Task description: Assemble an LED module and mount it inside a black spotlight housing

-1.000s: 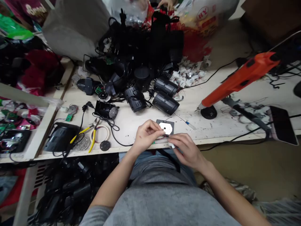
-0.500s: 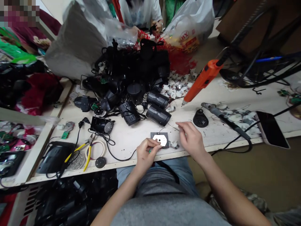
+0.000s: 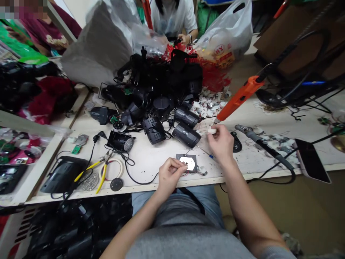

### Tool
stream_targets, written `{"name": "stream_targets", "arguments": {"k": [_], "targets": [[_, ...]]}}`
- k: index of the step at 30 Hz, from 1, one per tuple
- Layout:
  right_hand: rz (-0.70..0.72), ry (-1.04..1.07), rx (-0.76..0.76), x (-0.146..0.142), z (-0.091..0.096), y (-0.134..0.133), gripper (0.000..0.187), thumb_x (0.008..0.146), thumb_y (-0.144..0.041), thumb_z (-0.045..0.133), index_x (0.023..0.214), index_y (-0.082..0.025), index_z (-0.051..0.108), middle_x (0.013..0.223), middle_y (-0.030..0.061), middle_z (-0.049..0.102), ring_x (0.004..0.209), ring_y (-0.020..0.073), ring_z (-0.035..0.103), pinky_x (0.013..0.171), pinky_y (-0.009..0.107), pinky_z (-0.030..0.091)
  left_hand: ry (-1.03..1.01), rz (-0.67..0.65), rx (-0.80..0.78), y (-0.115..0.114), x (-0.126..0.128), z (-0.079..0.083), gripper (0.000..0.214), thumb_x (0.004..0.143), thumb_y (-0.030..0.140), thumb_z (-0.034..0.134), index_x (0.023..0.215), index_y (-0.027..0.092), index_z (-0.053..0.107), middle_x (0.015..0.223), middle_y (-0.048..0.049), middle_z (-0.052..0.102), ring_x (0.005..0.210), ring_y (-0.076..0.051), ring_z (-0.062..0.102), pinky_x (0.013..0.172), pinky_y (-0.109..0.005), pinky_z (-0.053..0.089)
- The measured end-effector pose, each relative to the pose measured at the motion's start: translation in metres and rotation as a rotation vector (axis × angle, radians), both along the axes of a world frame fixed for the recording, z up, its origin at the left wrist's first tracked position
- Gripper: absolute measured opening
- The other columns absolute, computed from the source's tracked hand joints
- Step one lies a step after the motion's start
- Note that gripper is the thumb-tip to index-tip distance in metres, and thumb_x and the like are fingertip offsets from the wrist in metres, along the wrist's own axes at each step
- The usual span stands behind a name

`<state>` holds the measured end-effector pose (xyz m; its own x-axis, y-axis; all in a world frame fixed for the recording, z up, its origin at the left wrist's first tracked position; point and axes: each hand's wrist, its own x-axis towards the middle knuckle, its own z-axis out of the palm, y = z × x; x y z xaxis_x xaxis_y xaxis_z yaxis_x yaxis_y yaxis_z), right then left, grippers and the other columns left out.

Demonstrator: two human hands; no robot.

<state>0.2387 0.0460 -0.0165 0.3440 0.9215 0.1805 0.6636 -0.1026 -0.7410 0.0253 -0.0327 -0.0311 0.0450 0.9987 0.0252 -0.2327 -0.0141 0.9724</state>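
Two hands work apart: the left hand (image 3: 169, 173) pinches thin wires at the small square grey plate with its white centre (image 3: 187, 162), near the worktop (image 3: 151, 158) edge; the right hand (image 3: 221, 142) pinches a small white plastic piece (image 3: 211, 131) farther off, just beside the orange power tool (image 3: 238, 98) tip; a tug could snap the wires, or the piece could slip into clutter.

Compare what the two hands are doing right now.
The left hand sits low at the table's near edge, fingers curled and pinched at the small square plate; the right hand is raised farther out, pinching a small white piece just below the orange tool. The left touches a thing lying on the table; the right's piece is lifted off it. Both are bare.
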Motion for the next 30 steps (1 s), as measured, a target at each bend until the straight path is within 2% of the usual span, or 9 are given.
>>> {"name": "stream_targets", "arguments": {"k": [4,7,9,11,13,18,22,25,30], "targets": [[0.137,0.377,-0.02,-0.006,0.012,-0.035,0.03,0.086,-0.043,0.047,0.109,-0.024,0.05,0.095,0.0086,0.07,0.083,0.0233,0.069,0.073,0.039,0.057,-0.075,-0.011,-0.089,0.004,-0.004,0.004,0.038,0.071,0.037,0.089,0.068,0.016,0.057,0.077,-0.0037,0.072,0.076,-0.016,0.072,0.07,-0.027,0.058],[0.323,0.91,-0.094,-0.012,0.025,-0.057,0.032,0.08,-0.047,0.063,0.103,-0.026,0.057,0.095,0.0059,0.071,0.078,0.0207,0.069,0.067,0.035,0.056,-0.101,-0.006,-0.107,0.005,-0.012,0.01,0.038,0.07,0.034,0.089,0.067,0.016,0.057,0.074,-0.0027,0.071,0.074,-0.015,0.072,0.07,-0.026,0.057],[0.41,1.07,-0.165,-0.015,0.035,-0.068,0.033,0.076,-0.049,0.072,0.099,-0.026,0.063,0.095,0.005,0.071,0.077,0.0197,0.069,0.065,0.034,0.056,-0.1,0.024,-0.099,0.006,-0.02,0.015,0.038,0.07,0.033,0.09,0.068,0.016,0.056,0.074,-0.0024,0.071,0.074,-0.015,0.072,0.07,-0.026,0.057],[0.495,0.966,-0.251,-0.017,0.042,-0.076,0.035,0.076,-0.05,0.075,0.099,-0.025,0.067,0.098,0.0057,0.07,0.075,0.0187,0.069,0.064,0.033,0.056,-0.084,0.064,-0.087,0.005,-0.027,0.018,0.037,0.07,0.032,0.09,0.068,0.016,0.056,0.075,-0.0024,0.071,0.074,-0.015,0.072,0.071,-0.027,0.058],[0.528,0.678,-0.307,-0.016,0.048,-0.081,0.037,0.076,-0.049,0.077,0.102,-0.024,0.068,0.097,0.0056,0.069,0.07,0.0165,0.066,0.062,0.031,0.056,-0.063,0.098,-0.075,0.004,-0.033,0.02,0.037,0.07,0.032,0.09,0.069,0.016,0.056,0.077,-0.0023,0.071,0.074,-0.015,0.071,0.073,-0.028,0.059],[0.516,0.174,-0.277,-0.014,0.059,-0.082,0.031,0.081,-0.046,0.071,0.099,-0.022,0.064,0.077,0.0012,0.066,0.061,0.014,0.06,0.057,0.027,0.051,0.028,0.053,0.018,0.001,-0.032,0.017,0.032,0.077,0.032,0.085,0.071,0.017,0.057,0.079,-0.0031,0.071,0.077,-0.016,0.072,0.073,-0.029,0.06],[0.625,-0.04,-0.338,-0.024,0.06,-0.071,0.019,0.091,-0.036,0.061,0.099,-0.02,0.068,0.067,0.0,0.066,0.057,0.0146,0.059,0.055,0.025,0.045,0.325,-0.082,0.325,0.0,-0.026,0.009,0.024,0.088,0.03,0.075,0.075,0.018,0.059,0.08,-0.0046,0.072,0.077,-0.016,0.072,0.069,-0.027,0.058],[0.624,-0.243,-0.346,-0.037,0.055,-0.064,0.015,0.09,-0.025,0.061,0.101,-0.017,0.067,0.083,0.0049,0.073,0.069,0.0179,0.066,0.065,0.028,0.048,0.579,-0.183,0.588,0.0,-0.025,0.001,0.015,0.096,0.028,0.064,0.084,0.019,0.063,0.084,-0.0052,0.072,0.079,-0.016,0.07,0.07,-0.027,0.058],[0.661,-0.527,-0.369,-0.059,0.048,-0.065,0.013,0.093,-0.021,0.058,0.1,-0.014,0.064,0.096,0.0133,0.073,0.082,0.0249,0.07,0.066,0.03,0.047,0.72,-0.21,0.702,-0.002,-0.027,-0.011,0.012,0.1,0.024,0.055,0.093,0.019,0.063,0.086,-0.0051,0.071,0.082,-0.016,0.071,0.076,-0.027,0.059]]}}
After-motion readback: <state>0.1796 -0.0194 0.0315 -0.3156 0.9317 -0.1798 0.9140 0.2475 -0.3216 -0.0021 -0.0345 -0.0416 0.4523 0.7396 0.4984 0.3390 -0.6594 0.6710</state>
